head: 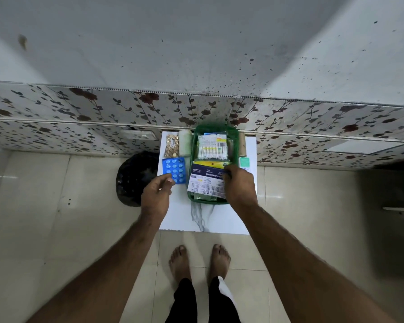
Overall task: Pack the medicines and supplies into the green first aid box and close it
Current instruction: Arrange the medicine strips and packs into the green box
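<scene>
The green first aid box (pixel 193 145) stands open on a small white table (pixel 210 217). Inside lie a pack of cotton swabs (pixel 211 149), a yellow packet (pixel 208 164) and a white-and-blue dressing packet (pixel 207 181). My right hand (pixel 239 184) rests on that dressing packet at its right edge, fingers curled over it. My left hand (pixel 158 191) pinches the near corner of a blue blister strip (pixel 174 170) lying left of the box. A gold blister strip (pixel 172 145) and a white roll (pixel 185 142) lie behind it.
A brown roll (pixel 242 144) and a small green-and-white box (pixel 244 162) sit right of the green box. A black bag (pixel 134 178) stands on the floor left of the table. A floral tiled wall (pixel 79 117) runs behind. My bare feet (pixel 198 259) are below.
</scene>
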